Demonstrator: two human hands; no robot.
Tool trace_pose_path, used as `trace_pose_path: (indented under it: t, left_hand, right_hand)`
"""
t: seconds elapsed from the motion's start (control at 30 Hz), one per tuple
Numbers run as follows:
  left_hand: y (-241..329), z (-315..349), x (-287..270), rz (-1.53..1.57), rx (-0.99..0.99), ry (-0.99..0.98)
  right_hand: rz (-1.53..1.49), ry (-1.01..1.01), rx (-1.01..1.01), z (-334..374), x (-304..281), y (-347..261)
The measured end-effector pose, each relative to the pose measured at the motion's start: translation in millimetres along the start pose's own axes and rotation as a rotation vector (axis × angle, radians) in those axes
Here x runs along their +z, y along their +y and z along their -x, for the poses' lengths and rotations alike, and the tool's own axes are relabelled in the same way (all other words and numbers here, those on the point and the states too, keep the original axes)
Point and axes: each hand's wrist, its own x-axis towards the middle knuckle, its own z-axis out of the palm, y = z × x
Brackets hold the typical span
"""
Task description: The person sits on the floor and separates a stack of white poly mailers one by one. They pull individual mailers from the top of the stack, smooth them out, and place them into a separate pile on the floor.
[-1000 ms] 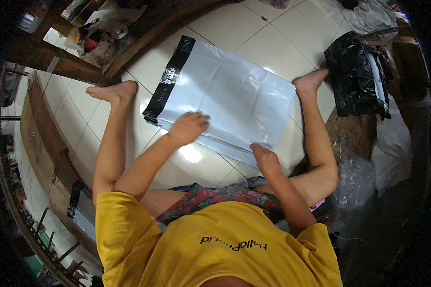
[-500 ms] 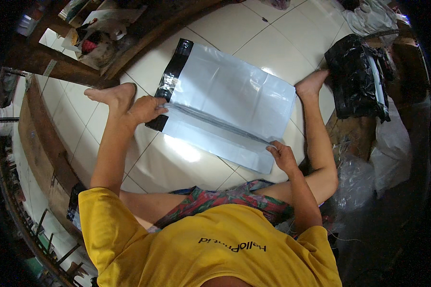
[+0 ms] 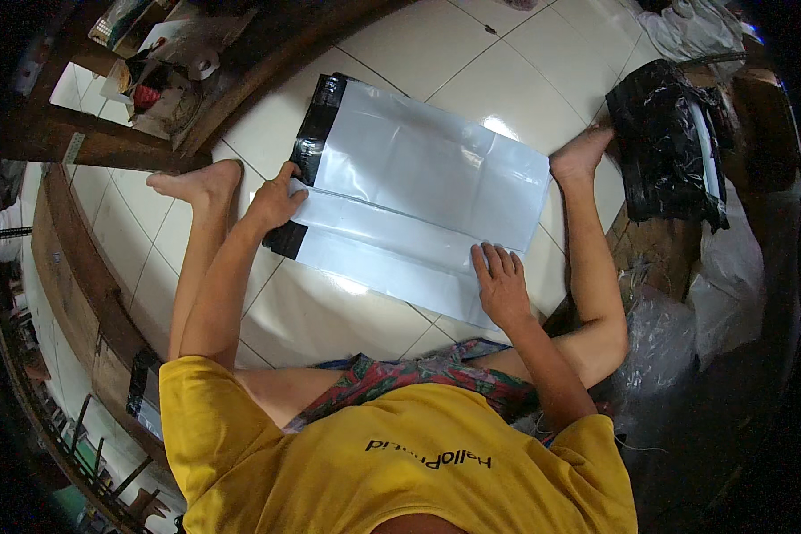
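A stack of pale grey plastic mailer bags point(image 3: 418, 160) lies flat on the tiled floor between my legs, with black strips at its left end. Along the near part, a band of the top sheet point(image 3: 392, 222) is folded over and lies almost flat. My left hand point(image 3: 278, 203) rests at the left end of this fold, beside the black strip, thumb and forefinger apart. At the fold's right end, my right hand point(image 3: 501, 283) presses down with its fingers stretched out on the plastic.
A black plastic bundle point(image 3: 663, 147) stands at the right, past my foot. Clear and white plastic bags point(image 3: 725, 276) lie below it. Wooden beams point(image 3: 116, 133) and a cluttered shelf border the far left. A wooden board point(image 3: 71, 267) runs along the left.
The raised fold between my hands has been laid down flat. My right hand has gone from pinching the edge to lying with fingers spread; my left hand has shifted slightly left.
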Motion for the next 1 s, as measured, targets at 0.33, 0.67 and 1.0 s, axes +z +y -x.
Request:
trace_pose_path:
  t: [0.33,0.67,1.0]
  left_hand:
    - [58,33,4,-0.564,0.699,-0.043]
    - [92,-47,-31,-0.4,0.279,-0.093]
    - [115,-23,43,-0.585,0.848,0.14]
  right_hand:
    - [-0.196,-0.207,0.02,-32,-8,40]
    - [-0.95,0.054,0.678,-65,19,122]
    - [-0.142,0.168,0.023,-64,-4,73]
